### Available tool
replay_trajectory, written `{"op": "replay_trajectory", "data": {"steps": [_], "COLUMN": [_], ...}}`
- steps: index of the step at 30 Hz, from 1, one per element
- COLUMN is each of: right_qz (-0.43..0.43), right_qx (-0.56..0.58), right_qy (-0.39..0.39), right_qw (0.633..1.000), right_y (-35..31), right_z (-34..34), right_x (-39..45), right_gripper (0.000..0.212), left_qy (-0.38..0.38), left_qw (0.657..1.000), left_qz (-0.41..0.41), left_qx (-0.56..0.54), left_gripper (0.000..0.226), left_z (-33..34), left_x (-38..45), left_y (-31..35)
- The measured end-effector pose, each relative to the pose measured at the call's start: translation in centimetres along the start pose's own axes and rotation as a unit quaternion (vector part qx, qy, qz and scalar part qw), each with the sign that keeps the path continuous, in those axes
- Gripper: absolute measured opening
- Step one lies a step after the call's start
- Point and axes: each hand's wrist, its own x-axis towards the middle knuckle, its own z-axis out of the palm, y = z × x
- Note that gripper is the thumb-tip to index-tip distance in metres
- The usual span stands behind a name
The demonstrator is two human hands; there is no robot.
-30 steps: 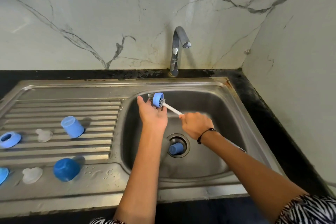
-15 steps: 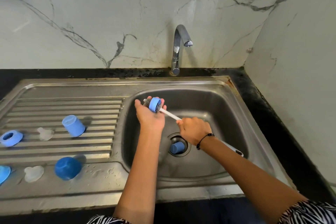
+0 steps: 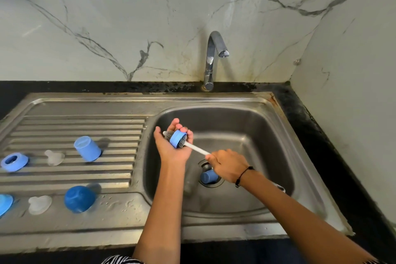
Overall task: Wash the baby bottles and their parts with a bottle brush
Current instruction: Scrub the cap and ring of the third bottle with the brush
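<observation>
Over the sink basin (image 3: 252, 130), my left hand (image 3: 171, 148) cups a light blue bottle ring (image 3: 177, 138). The grey bristles of a bottle brush poke through the ring. My right hand (image 3: 230, 167) grips the brush's white handle (image 3: 197, 149). A blue part (image 3: 209, 176) lies on the drain below my right hand. On the drainboard (image 3: 64, 173) rest a light blue cap (image 3: 87, 148), a dark blue cap (image 3: 79, 198), a blue ring (image 3: 14, 162), two clear teats (image 3: 54, 157) (image 3: 39, 204) and another blue piece (image 3: 4, 203) at the left edge.
A chrome tap (image 3: 212, 58) rises behind the basin with no water running. Marble walls stand behind and to the right. A black counter edge (image 3: 321, 146) borders the sink on the right. Water drops sit on the sink's front rim.
Both hands shifted slightly left and down in the basin. The brush has pushed further through the ring, so bristles now show on both sides of it.
</observation>
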Motion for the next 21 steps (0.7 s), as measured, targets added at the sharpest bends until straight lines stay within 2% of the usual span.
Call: {"op": "replay_trajectory", "data": {"steps": [2,3,5,8,11,14,16,19,21], "right_qz": [0.018,0.03,0.05,0.021,-0.056,-0.104,-0.139,-0.182,-0.172], "right_qx": [-0.016,-0.017,-0.025,-0.092,-0.203,-0.26,-0.273,-0.292,-0.298], "right_qy": [0.021,0.028,0.043,0.082,0.152,0.227,0.278,0.348,0.33], "right_qw": [0.999,0.999,0.998,0.992,0.966,0.933,0.91,0.872,0.879], "right_y": [0.0,-0.1,-0.5,-1.1,-1.9,-1.7,-1.4,-1.6,-1.5], "right_z": [-0.2,-0.5,-1.3,-2.4,-2.6,-1.5,-1.1,-1.6,-2.3], "right_x": [0.4,0.6,0.8,0.5,-0.7,-1.4,-2.2,-3.0,-2.8], "right_gripper": [0.041,0.039,0.038,0.038,0.023,0.023,0.032,0.034,0.031], "left_qy": [0.003,-0.003,0.001,0.037,0.097,0.151,0.173,0.163,0.132], "left_qw": [1.0,0.998,0.985,0.957,0.964,0.966,0.967,0.981,0.989], "left_qz": [0.011,0.024,0.075,0.156,0.154,0.131,0.116,0.069,0.05], "left_qx": [0.023,0.053,0.157,0.242,0.196,0.165,0.146,0.074,0.038], "left_gripper": [0.053,0.043,0.007,0.031,0.027,0.008,0.018,0.021,0.021], "left_z": [0.9,1.3,1.6,1.1,0.4,-0.3,-0.6,-0.9,-0.5], "left_x": [0.1,-0.1,-0.1,0.3,0.6,0.7,1.0,1.5,1.1], "left_y": [-0.2,-0.4,-1.1,-1.7,-1.4,-0.9,-0.4,-0.1,-0.5]}}
